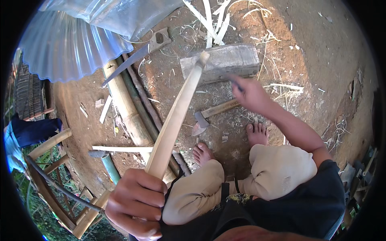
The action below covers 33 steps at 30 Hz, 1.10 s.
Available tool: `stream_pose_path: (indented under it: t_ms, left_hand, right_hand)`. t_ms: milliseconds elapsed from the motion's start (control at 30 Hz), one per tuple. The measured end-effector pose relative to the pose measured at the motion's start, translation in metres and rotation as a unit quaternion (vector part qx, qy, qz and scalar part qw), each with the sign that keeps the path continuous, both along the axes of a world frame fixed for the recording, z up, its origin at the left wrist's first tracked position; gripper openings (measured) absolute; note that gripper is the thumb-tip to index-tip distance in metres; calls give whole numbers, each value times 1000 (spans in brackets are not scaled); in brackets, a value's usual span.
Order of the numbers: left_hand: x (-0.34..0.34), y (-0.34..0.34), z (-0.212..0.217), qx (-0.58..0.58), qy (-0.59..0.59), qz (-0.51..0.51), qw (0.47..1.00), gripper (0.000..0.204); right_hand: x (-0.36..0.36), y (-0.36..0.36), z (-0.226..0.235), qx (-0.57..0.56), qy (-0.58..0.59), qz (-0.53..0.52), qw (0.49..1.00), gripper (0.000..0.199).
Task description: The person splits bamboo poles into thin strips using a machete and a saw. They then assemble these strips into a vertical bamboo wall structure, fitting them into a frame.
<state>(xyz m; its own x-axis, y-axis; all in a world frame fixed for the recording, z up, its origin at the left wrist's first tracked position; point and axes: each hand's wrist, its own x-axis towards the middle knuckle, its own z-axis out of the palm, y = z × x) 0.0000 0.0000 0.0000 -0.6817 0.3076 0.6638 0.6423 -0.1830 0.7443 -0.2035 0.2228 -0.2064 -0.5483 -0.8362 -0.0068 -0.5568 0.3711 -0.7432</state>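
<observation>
The left hand (136,203), down at 7 o'clock, is wrapped tight around a long bamboo strip (175,116) whose far tip rests on a grey wooden block (225,60) up at 12 o'clock. The right hand (250,93), at 1 o'clock, is blurry and closed on a thin dark tool that I cannot make out. A small axe (211,114) lies on the dirt just beside the bare feet (257,134).

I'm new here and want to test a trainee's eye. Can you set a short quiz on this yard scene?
1. True or false: the left hand grips a bamboo strip.
2. Where does the strip's far tip rest? A) wooden block B) plastic sheet
3. Which tool lies on the ground by the bare feet?

Key: 1 true. 2 A, the wooden block. 3 The hatchet; the right hand is blurred above it.
</observation>
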Motion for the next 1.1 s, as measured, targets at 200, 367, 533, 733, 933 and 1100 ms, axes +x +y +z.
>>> stream_pose_path:
  t_ms: [200, 367, 533, 733, 933, 1100]
  left_hand:
    - [-2, 5, 1, 28, 36, 16, 999, 29]
    - [-1, 5, 2, 42, 41, 51, 997, 33]
    - [-2, 1, -2, 43, 40, 61, 996, 30]
    - [11, 2, 20, 11, 7, 79, 997, 31]
    - [8, -3, 6, 86, 34, 103, 990, 29]
    - [14, -9, 1, 111, 40, 149, 982, 30]
  right_hand:
    - [23, -3, 36, -138, 18, 64, 988, 43]
    - [0, -10, 17, 28, -114, -25, 993, 44]
    - [26, -10, 32, -144, 51, 65, 986, 39]
    - [1, -14, 27, 3, -37, 7, 999, 43]
    - [-24, -23, 2, 184, -157, -108, 964, 38]
    - [-15, -13, -14, 91, -23, -68, 993, 36]
